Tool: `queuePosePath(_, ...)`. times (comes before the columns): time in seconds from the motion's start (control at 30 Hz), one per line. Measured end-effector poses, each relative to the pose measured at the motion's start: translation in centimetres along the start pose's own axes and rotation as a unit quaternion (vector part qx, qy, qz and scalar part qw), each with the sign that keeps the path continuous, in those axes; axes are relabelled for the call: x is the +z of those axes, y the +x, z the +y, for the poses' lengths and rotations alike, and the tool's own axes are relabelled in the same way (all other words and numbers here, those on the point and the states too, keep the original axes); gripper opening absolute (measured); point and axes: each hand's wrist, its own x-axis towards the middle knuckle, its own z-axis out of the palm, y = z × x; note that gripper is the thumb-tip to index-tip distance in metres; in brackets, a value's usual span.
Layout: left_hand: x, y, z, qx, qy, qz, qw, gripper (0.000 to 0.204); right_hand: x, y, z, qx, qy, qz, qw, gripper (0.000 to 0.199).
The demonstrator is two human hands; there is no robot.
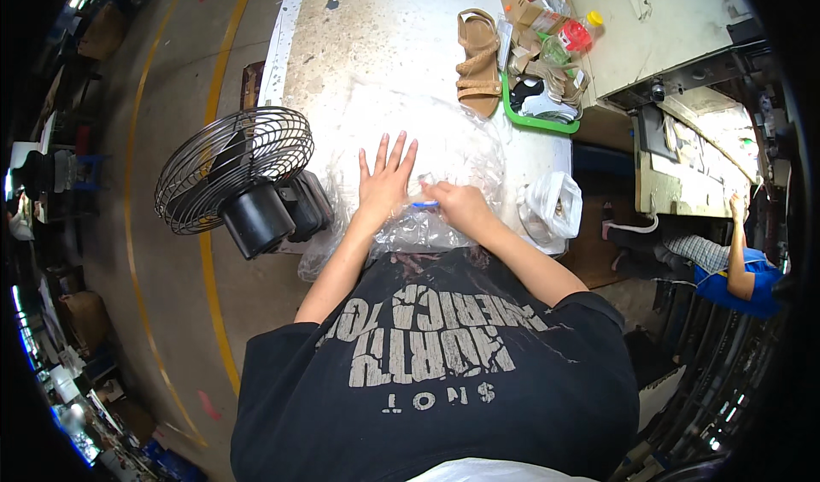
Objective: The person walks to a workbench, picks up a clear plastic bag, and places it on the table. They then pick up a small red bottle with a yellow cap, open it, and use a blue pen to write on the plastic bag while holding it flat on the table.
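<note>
My left hand [384, 179] lies flat, fingers spread, on a sheet of clear plastic bags [453, 144] spread over the white worktable [376, 46]. My right hand [457, 204] is closed around a blue pen [424, 204], its tip against the plastic just right of my left hand. Both hands are near the table's front edge.
A tan sandal [478, 63] lies further back. Right of it a green tray [547, 106] holds straps, cardboard and a bottle. A white plastic bag [551, 208] hangs at the table's right edge. A black fan [235, 174] stands at the left edge. Another person [726, 260] sits at the right.
</note>
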Motion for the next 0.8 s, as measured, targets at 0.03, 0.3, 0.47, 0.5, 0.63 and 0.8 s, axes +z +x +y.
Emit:
queuePosePath(0.03,-2.0,0.4,0.4,-0.018,-0.047,-0.088,0.995,0.145,0.2,-0.2,0.9,0.04,-0.016,0.022,0.999,0.042)
queuePosePath(0.3,-5.0,2.8,0.9,-0.044,-0.104,-0.175,0.978,0.154,-1.2,-0.6,-0.1,-0.029,0.015,-0.036,0.999,0.035)
queuePosePath(0.47,-7.0,4.1,1.9,-0.069,-0.133,-0.278,0.949,0.145,-1.9,0.2,4.0,0.058,-0.011,0.025,0.998,0.036)
queuePosePath(0.5,-6.9,4.5,2.3,-0.07,-0.132,-0.278,0.949,0.144,-2.2,0.3,4.3,0.061,0.0,0.024,0.998,0.037)
queuePosePath(0.63,-1.3,2.3,1.9,-0.017,-0.001,-0.114,0.993,0.148,-1.8,-0.9,2.1,-0.002,0.026,-0.021,0.999,0.032)
queuePosePath(0.8,-6.0,5.4,3.4,-0.063,-0.093,-0.303,0.946,0.142,-2.6,0.3,5.4,0.067,-0.026,0.037,0.997,0.029)
